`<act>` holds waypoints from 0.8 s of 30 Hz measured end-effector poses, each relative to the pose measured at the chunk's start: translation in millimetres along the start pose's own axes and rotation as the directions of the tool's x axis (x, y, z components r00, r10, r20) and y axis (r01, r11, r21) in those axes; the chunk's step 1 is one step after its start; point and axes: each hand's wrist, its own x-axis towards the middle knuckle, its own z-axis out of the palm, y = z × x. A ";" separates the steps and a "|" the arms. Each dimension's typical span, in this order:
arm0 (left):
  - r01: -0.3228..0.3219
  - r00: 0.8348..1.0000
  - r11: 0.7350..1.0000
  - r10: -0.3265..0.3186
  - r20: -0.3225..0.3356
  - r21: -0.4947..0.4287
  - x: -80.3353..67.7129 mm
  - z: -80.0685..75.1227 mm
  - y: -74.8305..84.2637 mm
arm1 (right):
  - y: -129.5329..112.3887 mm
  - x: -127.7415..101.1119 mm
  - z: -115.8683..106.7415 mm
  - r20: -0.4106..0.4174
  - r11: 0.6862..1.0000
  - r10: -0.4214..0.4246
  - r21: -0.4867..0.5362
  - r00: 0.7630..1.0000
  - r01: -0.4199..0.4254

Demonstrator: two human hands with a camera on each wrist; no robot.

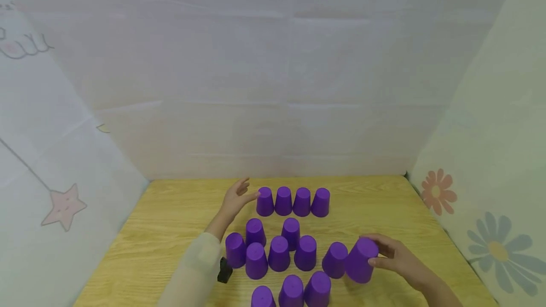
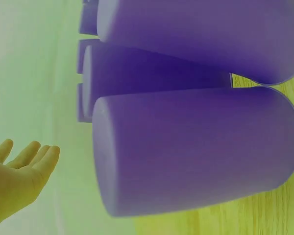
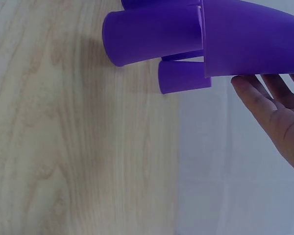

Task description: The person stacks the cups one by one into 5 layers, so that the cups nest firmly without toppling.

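Note:
My right hand (image 1: 396,258) grips an upside-down purple plastic cup (image 1: 361,259) at the right end of the middle group, fingers behind it and thumb in front. In the right wrist view this held cup (image 3: 255,39) is raised off the table, right by a standing purple cup (image 3: 152,34). My left hand (image 1: 235,199) has its fingers loosely extended, the thumb right beside the leftmost cup (image 1: 265,202) of the back row. The left wrist view shows that hand (image 2: 19,176) with nothing in its fingers, while a near cup (image 2: 201,152) fills much of the view.
Several more upside-down purple cups stand on the wooden table (image 1: 162,231) in rows, among them a front cup (image 1: 292,291) and a middle cup (image 1: 279,253). A small black object (image 1: 224,270) lies by the left sleeve. Pale printed sheets (image 1: 273,84) enclose the table.

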 end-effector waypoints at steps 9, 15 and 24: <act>-0.097 0.994 0.995 0.096 0.048 0.009 -31.4 -4.1 20.8 | -12.3 5.0 -11.5 -0.004 0.995 -0.076 -0.071 0.997 0.075; -0.096 0.990 0.995 0.099 0.103 -0.032 -53.9 -2.8 30.0 | -14.0 12.8 -21.0 -0.043 0.988 -0.073 -0.140 0.996 0.066; -0.114 0.968 0.993 0.118 0.223 -0.033 -88.7 1.6 26.5 | -0.6 29.7 -32.8 -0.175 0.977 -0.013 -0.214 0.984 -0.025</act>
